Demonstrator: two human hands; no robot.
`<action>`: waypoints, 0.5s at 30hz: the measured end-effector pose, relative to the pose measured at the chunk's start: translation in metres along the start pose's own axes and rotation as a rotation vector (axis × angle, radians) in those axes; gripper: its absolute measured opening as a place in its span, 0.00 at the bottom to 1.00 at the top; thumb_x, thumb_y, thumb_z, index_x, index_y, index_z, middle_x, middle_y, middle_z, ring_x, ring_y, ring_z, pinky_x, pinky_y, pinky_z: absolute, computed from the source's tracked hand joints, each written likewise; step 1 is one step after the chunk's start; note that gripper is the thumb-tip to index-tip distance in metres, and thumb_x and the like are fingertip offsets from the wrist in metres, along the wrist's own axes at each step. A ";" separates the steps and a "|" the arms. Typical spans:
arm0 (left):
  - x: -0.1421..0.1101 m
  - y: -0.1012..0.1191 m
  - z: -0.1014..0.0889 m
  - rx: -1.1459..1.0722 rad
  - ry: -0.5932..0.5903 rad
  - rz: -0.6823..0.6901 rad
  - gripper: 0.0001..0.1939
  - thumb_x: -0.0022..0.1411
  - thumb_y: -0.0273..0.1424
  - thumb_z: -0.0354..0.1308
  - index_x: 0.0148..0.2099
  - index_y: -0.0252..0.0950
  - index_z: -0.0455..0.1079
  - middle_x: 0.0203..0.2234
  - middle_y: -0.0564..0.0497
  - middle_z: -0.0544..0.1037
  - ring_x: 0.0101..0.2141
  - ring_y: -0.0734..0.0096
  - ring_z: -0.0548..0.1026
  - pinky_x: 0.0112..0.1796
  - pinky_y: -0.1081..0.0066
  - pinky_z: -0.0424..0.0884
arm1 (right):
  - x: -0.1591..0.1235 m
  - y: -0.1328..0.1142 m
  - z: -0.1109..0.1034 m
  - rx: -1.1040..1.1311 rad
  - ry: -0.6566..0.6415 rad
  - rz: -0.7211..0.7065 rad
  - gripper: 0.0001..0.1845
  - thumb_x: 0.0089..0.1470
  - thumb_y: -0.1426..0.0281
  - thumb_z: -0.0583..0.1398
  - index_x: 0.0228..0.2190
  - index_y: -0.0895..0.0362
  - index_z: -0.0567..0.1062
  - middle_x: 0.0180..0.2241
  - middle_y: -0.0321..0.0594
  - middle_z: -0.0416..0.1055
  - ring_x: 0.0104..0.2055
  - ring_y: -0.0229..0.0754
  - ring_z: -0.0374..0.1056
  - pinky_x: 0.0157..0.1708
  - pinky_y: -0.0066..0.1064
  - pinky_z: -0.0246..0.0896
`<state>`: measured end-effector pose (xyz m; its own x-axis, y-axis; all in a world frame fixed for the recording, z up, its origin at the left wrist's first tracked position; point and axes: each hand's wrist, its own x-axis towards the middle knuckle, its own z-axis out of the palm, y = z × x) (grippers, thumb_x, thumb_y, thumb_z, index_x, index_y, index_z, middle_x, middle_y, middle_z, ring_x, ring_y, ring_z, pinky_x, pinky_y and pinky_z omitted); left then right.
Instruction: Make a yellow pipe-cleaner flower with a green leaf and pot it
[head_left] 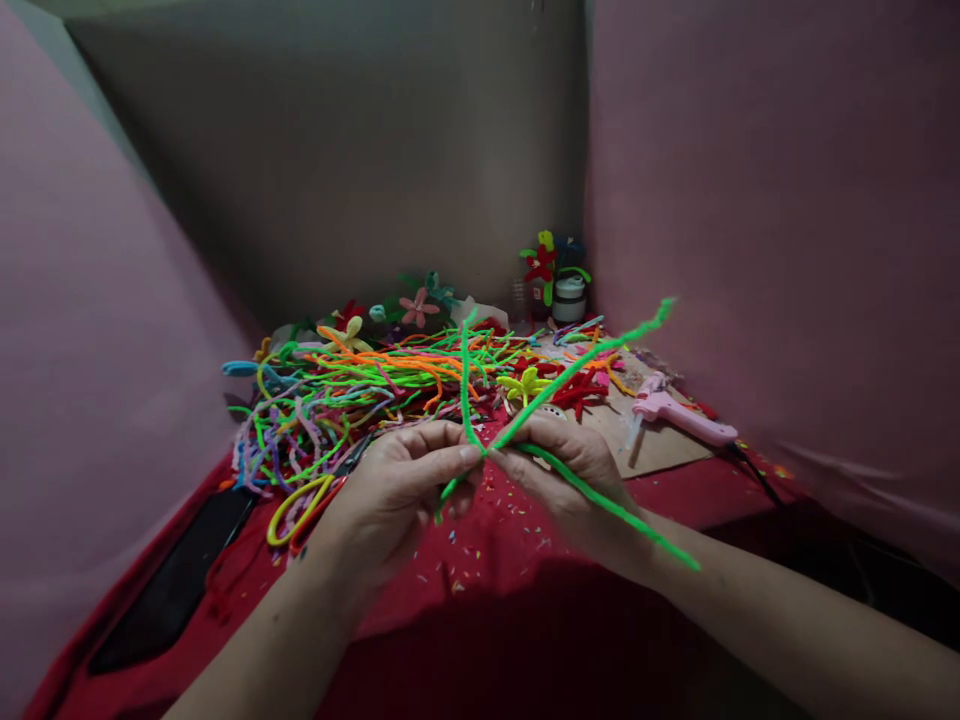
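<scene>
1. Pink sheets stand at left (82,300) and right (765,200), perhaps screening off the work spot.
2. The red cloth (420,620) covers the work surface, sprinkled with tiny coloured scraps.
3. A heap of fuzzy stems (375,375) spreads across the far left and centre, probably so that any colour is within reach.
4. The cardboard (667,445) lies far right under the pink glue gun (694,418), likely to catch drips.
5. The left hand (397,475) pinches the green fuzzy stems (637,331) narrowly, thumb against fingers, at their crossing.
6. The right hand (577,480) closes on them just beside it, also in a narrow pinch. The stems are in the centre, above the cloth, ends splayed; gripping so near the crossing seems meant to keep it steady.
7. A dark phone-like slab (176,580) lies near left, apart from the hands.
8. The lidded jar (570,300) stands at the far edge, right of centre, beside fuzzy flowers.
9. No brand or writing can be read; the small bottle (538,296) by the jar has a reddish label, too small to make out.
</scene>
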<state>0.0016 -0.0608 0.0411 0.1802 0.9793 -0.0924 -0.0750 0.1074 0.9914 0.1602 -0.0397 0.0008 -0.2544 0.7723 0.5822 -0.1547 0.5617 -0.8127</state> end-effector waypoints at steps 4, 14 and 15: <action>0.001 -0.001 0.005 -0.001 0.060 0.067 0.04 0.49 0.27 0.62 0.27 0.31 0.71 0.19 0.54 0.70 0.18 0.82 0.64 0.19 0.79 0.59 | 0.002 -0.003 0.005 0.247 0.032 0.266 0.06 0.50 0.69 0.61 0.23 0.56 0.74 0.22 0.33 0.66 0.25 0.34 0.59 0.27 0.26 0.55; 0.000 0.004 0.003 -0.003 0.071 0.064 0.05 0.49 0.26 0.62 0.25 0.32 0.70 0.17 0.54 0.71 0.16 0.82 0.66 0.18 0.80 0.60 | 0.006 -0.001 0.000 0.505 0.019 0.365 0.06 0.41 0.70 0.67 0.26 0.56 0.76 0.21 0.31 0.68 0.21 0.30 0.59 0.22 0.23 0.55; -0.001 0.005 0.002 -0.011 0.063 0.049 0.05 0.48 0.26 0.63 0.24 0.32 0.69 0.17 0.54 0.71 0.16 0.82 0.66 0.18 0.80 0.60 | 0.008 0.002 -0.003 0.548 0.011 0.376 0.08 0.40 0.71 0.67 0.27 0.55 0.76 0.22 0.32 0.70 0.21 0.30 0.60 0.22 0.23 0.56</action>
<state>0.0034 -0.0614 0.0468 0.1139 0.9922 -0.0500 -0.0935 0.0608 0.9938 0.1604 -0.0318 0.0036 -0.3768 0.8907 0.2543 -0.5208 0.0233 -0.8534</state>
